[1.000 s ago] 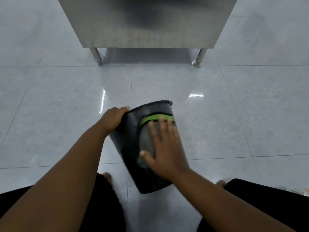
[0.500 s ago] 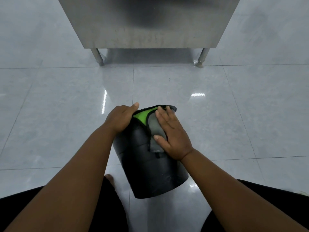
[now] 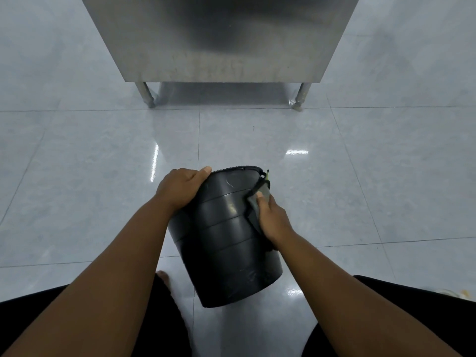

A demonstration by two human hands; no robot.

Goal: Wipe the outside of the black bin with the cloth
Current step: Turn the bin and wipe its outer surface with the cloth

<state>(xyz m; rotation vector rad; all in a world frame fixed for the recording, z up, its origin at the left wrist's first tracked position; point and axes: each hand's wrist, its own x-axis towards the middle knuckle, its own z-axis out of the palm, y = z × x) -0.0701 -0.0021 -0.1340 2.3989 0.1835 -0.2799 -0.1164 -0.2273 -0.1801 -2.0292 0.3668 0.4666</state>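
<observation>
Left hand (image 3: 180, 188) grips the black bin (image 3: 226, 240) near its rim, right hand (image 3: 273, 217) presses the cloth (image 3: 257, 202) w/ curled fingers on its right side.

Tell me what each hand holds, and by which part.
The left hand grips the black bin by the edge of its far end. The right hand holds the cloth pressed against the bin's right side.

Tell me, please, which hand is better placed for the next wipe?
The right hand: it holds the grey cloth against the right side of the black bin; the left hand grips the rim, steadying it.
</observation>
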